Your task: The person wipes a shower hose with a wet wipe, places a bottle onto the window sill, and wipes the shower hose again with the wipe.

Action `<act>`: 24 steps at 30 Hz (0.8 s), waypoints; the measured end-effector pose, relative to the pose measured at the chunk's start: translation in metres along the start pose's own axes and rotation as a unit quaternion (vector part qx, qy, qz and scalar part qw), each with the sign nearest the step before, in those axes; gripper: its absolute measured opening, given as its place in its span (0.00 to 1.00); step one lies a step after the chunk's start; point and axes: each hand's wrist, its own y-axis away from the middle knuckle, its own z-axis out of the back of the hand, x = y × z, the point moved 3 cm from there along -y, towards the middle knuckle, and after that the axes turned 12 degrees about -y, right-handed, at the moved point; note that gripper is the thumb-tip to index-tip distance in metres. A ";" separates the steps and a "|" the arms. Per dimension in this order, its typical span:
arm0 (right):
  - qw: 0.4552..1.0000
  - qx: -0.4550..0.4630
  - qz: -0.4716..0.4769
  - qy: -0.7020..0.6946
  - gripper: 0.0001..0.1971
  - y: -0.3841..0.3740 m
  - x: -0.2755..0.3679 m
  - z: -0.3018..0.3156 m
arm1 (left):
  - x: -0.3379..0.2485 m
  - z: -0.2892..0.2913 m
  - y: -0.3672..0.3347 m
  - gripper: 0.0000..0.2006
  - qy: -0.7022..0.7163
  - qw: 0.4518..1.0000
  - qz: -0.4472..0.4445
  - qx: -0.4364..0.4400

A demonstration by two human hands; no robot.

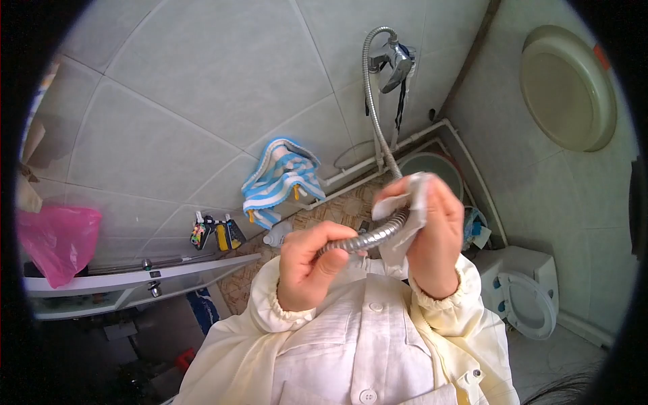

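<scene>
A silver metal shower hose (370, 239) runs through both my hands in front of my chest. My left hand (307, 264) is closed round its lower stretch, thumb and fingers wrapped over it. With my right hand (439, 229) I hold a white cloth or wipe (417, 209) folded against the hose, a little higher up. Part of the hose is hidden under the cloth and my fingers. Above my right hand the hose climbs the wall to a chrome shower mixer tap (395, 66). Where its lower end goes past my left hand cannot be seen.
A blue-and-white striped towel (282, 177) hangs on the tiled wall, left of white pipes (351, 177). Behind my right hand stands a round basin (435, 165). A white toilet (530, 304) is at right. On the left are a white cabinet (135, 293) and a pink plastic bag (59, 236).
</scene>
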 end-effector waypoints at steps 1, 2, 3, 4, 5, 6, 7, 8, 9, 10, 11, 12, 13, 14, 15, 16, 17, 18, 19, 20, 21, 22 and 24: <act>0.996 0.005 0.084 -0.033 0.19 -0.003 0.004 0.002 | 0.002 0.001 0.000 0.24 0.049 0.998 0.027 -0.021; 0.991 -0.016 0.134 0.001 0.19 -0.003 0.010 0.006 | 0.005 0.002 0.001 0.27 0.098 0.993 0.053 -0.041; 0.988 -0.055 0.144 0.021 0.19 0.002 0.020 0.008 | 0.004 -0.001 0.005 0.27 0.102 0.992 0.058 -0.044; 0.983 -0.071 0.165 0.044 0.19 0.007 0.023 0.012 | 0.004 -0.004 0.009 0.27 0.111 0.991 0.060 -0.049; 0.976 -0.087 0.186 0.066 0.20 0.011 0.025 0.015 | 0.003 -0.006 0.012 0.27 0.120 0.989 0.061 -0.053; 0.970 -0.119 0.195 0.080 0.17 0.014 0.025 0.018 | 0.004 -0.007 0.011 0.27 0.120 0.990 0.059 -0.052; 0.970 -0.120 0.197 0.080 0.17 0.014 0.024 0.018 | 0.004 -0.007 0.009 0.27 0.126 0.989 0.061 -0.051; 0.969 -0.096 0.208 0.094 0.14 0.015 0.023 0.014 | 0.004 -0.006 0.008 0.27 0.132 0.988 0.063 -0.051; 0.967 -0.073 0.217 0.110 0.12 0.017 0.022 0.010 | 0.004 -0.007 0.007 0.27 0.132 0.988 0.063 -0.049; 0.965 -0.080 0.234 0.083 0.10 0.020 0.019 0.003 | 0.003 -0.008 0.007 0.25 0.129 0.989 0.058 -0.045; 0.963 -0.086 0.251 0.056 0.12 0.023 0.016 -0.003 | 0.003 -0.008 0.006 0.23 0.126 0.990 0.054 -0.042; 0.963 -0.040 0.252 0.088 0.12 0.024 0.012 -0.009 | 0.001 -0.008 0.007 0.23 0.124 0.990 0.055 -0.043; 0.960 0.007 0.253 0.119 0.11 0.026 0.009 -0.012 | -0.001 -0.009 0.008 0.23 0.137 0.988 0.069 -0.033; 0.934 0.057 0.286 0.209 0.12 0.024 0.011 -0.015 | -0.002 -0.010 0.010 0.24 0.150 0.985 0.083 -0.023; 0.895 0.106 0.316 0.297 0.12 0.021 0.014 -0.018 | -0.001 -0.010 0.010 0.24 0.149 0.985 0.082 -0.023; 0.868 0.120 0.305 0.372 0.12 0.020 0.016 -0.020 | 0.000 -0.010 0.010 0.24 0.155 0.985 0.078 -0.015; 0.868 0.120 0.306 0.372 0.12 0.018 0.017 -0.019 | 0.000 -0.010 0.011 0.24 0.161 0.984 0.073 -0.007; 0.882 0.155 0.285 0.343 0.13 0.015 0.017 -0.019 | 0.001 -0.008 0.012 0.24 0.159 0.984 0.073 -0.009; 0.893 0.190 0.263 0.313 0.14 0.014 0.016 -0.019 | 0.003 -0.006 0.013 0.24 0.190 0.979 0.072 0.002; 0.892 0.192 0.263 0.312 0.14 0.015 0.018 -0.017 | 0.003 -0.004 0.013 0.24 0.220 0.973 0.071 0.013; 0.888 0.204 0.251 0.327 0.14 0.015 0.018 -0.015 | 0.002 -0.003 0.012 0.24 0.220 0.973 0.071 0.012; 0.883 0.215 0.239 0.343 0.14 0.016 0.018 -0.013 | 0.001 -0.002 0.012 0.26 0.200 0.977 0.076 0.023; 0.876 0.221 0.248 0.350 0.13 0.016 0.017 -0.015 | 0.001 0.000 0.011 0.28 0.179 0.980 0.081 0.033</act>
